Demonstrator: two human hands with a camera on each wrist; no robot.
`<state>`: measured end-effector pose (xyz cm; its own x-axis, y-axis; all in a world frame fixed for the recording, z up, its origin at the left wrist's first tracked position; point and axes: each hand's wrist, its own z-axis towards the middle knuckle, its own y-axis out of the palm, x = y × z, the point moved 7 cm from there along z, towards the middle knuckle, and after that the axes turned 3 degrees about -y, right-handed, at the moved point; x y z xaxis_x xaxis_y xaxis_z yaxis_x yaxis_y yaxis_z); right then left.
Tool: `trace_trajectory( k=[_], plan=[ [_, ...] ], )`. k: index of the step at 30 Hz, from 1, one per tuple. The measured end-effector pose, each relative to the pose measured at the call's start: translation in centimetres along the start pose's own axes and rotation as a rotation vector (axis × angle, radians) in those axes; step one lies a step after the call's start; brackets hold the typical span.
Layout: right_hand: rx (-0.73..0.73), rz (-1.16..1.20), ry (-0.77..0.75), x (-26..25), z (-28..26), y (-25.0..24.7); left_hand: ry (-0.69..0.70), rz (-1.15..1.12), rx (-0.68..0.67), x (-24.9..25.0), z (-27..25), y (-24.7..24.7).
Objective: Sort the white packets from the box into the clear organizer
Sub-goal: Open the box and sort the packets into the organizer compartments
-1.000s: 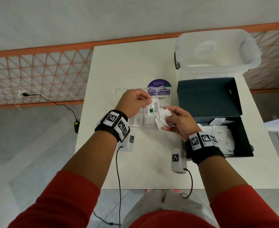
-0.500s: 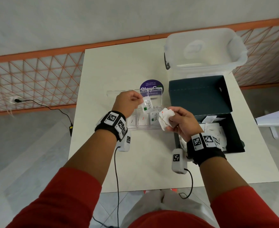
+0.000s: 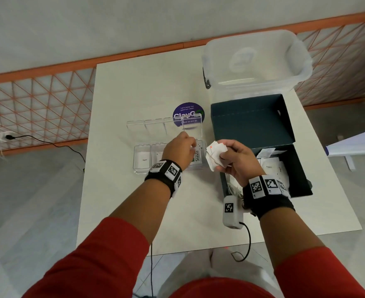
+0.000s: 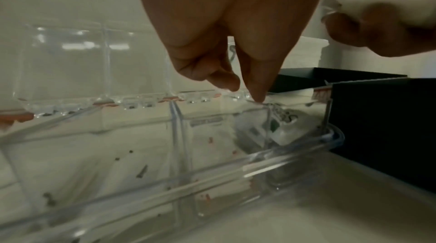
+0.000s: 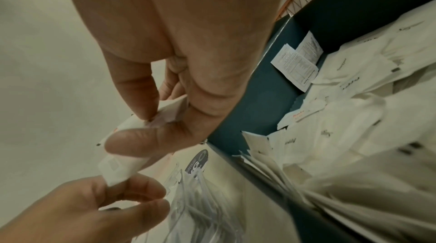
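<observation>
On the table (image 3: 134,87), a clear tub (image 3: 256,61) stands at the far right corner; a purple sticker (image 3: 182,110) lies mid-table, a cable (image 3: 48,143) trails left of it

organizer (image 3: 141,168): clear hard plastic, glossy
packets (image 3: 215,154): white paper, matt, creased
box (image 3: 252,121): dark card, matt, smooth
bin (image 3: 256,67): translucent plastic, frosted
table (image 3: 134,93): off-white, smooth, matt
sleeves (image 3: 104,259): red cloth

Right hand (image 5: 179,71) centre frame pinches bunch of white packets (image 5: 122,153); left hand (image 5: 94,208) lower left touches bunch's lower end. Dark box (image 5: 254,101) with loose packets (image 5: 354,116) right; clear organizer (image 5: 188,200) bottom centre.
</observation>
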<state>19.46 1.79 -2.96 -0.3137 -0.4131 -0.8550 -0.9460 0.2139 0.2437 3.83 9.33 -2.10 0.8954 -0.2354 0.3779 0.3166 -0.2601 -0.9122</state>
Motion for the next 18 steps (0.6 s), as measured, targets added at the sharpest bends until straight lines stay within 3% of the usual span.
trace_trajectory(
  k=[5, 9, 13, 18],
  plan=[
    [0.007, 0.009, -0.008, -0.4, 0.2, -0.1, 0.176, 0.278, -0.112, 1.1, -0.3, 1.6],
    [-0.002, 0.005, 0.002, -0.2, 0.4, 0.2, 0.221, 0.394, -0.115, 1.3, 0.0, 2.0],
    [-0.007, -0.001, 0.005, 0.0, 0.5, 0.4, 0.18, 0.388, -0.099, 1.0, 0.1, 2.0],
    [-0.03, 0.005, 0.011, 0.0, 0.5, 1.0, 0.111, 0.223, -0.08, 0.6, 0.1, 1.4]
  ],
)
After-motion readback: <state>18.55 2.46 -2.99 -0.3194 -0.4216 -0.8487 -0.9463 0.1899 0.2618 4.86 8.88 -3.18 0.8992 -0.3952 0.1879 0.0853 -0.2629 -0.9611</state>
